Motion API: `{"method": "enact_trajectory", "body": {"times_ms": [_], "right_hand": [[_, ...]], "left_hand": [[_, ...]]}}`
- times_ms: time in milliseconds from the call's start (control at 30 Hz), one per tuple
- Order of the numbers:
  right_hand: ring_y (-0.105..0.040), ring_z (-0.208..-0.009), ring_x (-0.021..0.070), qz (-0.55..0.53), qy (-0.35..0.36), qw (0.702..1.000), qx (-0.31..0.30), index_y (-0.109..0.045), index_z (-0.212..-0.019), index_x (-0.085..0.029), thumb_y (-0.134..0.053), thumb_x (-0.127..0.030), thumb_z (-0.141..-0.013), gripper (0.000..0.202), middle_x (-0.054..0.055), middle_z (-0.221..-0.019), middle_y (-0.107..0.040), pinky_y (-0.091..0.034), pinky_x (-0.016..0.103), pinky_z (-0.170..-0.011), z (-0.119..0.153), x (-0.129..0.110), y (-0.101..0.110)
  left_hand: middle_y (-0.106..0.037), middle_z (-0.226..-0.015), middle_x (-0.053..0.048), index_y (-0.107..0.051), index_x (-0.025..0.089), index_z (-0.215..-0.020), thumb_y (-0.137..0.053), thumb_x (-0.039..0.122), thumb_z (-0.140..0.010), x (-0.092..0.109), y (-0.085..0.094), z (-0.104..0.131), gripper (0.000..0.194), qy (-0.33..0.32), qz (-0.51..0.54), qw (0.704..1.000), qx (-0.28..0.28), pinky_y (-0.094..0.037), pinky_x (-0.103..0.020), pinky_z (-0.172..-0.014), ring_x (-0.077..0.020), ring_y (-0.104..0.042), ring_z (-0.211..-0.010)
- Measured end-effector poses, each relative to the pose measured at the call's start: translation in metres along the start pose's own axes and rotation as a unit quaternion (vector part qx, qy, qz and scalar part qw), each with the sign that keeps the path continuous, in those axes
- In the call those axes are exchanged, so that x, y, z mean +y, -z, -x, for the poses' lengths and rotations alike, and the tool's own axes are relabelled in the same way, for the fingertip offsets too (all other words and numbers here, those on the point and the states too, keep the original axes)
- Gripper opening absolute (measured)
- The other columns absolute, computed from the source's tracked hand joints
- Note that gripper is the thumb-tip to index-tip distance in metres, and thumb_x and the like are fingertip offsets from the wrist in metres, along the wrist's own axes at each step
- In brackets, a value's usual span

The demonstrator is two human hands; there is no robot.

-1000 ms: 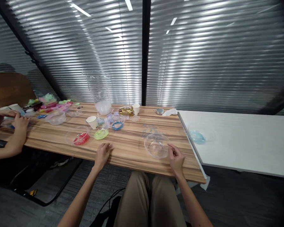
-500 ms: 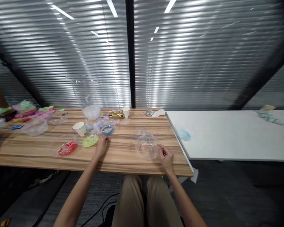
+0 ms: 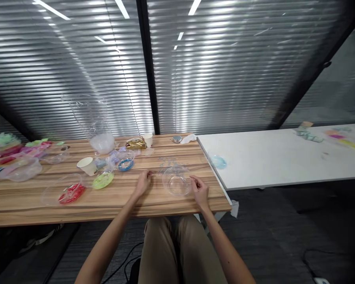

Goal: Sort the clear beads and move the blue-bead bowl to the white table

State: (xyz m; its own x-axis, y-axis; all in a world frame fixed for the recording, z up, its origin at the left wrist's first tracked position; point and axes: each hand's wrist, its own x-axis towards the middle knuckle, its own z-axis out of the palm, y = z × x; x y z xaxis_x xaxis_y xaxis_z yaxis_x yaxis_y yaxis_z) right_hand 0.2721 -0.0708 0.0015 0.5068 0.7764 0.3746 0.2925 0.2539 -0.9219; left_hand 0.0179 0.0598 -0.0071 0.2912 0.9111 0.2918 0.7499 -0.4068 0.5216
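A clear round plastic dish (image 3: 177, 181) lies on the wood-patterned table (image 3: 106, 209) in front of me. My right hand (image 3: 199, 190) is at its right rim, fingers closed in a pinch; what they grip is too small to tell. To the left of the dish, my left hand (image 3: 144, 181) is closed at the fingertips, its contents too small to make out. Small bluish clear pieces (image 3: 168, 161) are scattered behind the dish. Left of my hands lie a blue ring-shaped dish (image 3: 126, 164), a yellow-green one (image 3: 103, 180) and a red one (image 3: 71, 193).
Paper cups (image 3: 88, 166), a gold packet (image 3: 135, 143), a plastic bag with white contents (image 3: 102, 142) and a tissue (image 3: 188, 138) stand or lie farther back. Colourful items fill the far left. A white table (image 3: 254, 157) adjoins on the right, bearing a light-blue dish (image 3: 218, 161).
My left hand has moved right, from beside the blue and yellow-green dishes towards the clear dish. The view has turned right, and the other person's hand at the left edge has left it.
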Motion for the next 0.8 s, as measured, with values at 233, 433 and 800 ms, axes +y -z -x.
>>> {"method": "enact_trajectory", "body": {"times_ms": [233,433,800], "right_hand": [[-0.045,-0.054,0.0142,0.008,0.011,1.0,-0.011,-0.069,-0.089,-0.014,-0.049,-0.034,-0.083,0.029,0.002,-0.061,-0.056,-0.036,0.025,-0.053,0.0,-0.001,-0.001],[-0.047,-0.054,0.0137,0.006,0.019,1.0,-0.007,-0.069,-0.089,-0.014,-0.049,-0.034,-0.082,0.029,0.002,-0.063,-0.058,-0.037,0.025,-0.053,-0.002,0.0,-0.002],[-0.047,-0.053,0.0128,0.026,0.046,0.999,-0.001,-0.069,-0.089,-0.014,-0.049,-0.032,-0.084,0.028,0.002,-0.061,-0.059,-0.037,0.023,-0.052,-0.004,0.002,-0.004]], "left_hand": [[-0.068,-0.087,-0.007,-0.067,0.014,-0.085,-0.053,0.013,-0.087,0.018,-0.007,-0.004,0.014,-0.036,0.028,0.999,0.004,-0.047,-0.032,-0.08,-0.0203,-0.063,-0.085],[-0.068,-0.086,-0.008,-0.066,0.015,-0.082,-0.05,0.012,-0.082,0.023,-0.002,0.0,0.017,-0.059,0.027,0.998,0.0,-0.045,-0.031,-0.077,-0.0221,-0.061,-0.084],[-0.058,-0.08,-0.01,-0.054,0.017,-0.073,-0.043,0.013,-0.082,0.024,0.002,0.014,0.015,-0.094,-0.005,0.996,-0.009,-0.042,-0.037,-0.075,-0.026,-0.052,-0.081]]}}
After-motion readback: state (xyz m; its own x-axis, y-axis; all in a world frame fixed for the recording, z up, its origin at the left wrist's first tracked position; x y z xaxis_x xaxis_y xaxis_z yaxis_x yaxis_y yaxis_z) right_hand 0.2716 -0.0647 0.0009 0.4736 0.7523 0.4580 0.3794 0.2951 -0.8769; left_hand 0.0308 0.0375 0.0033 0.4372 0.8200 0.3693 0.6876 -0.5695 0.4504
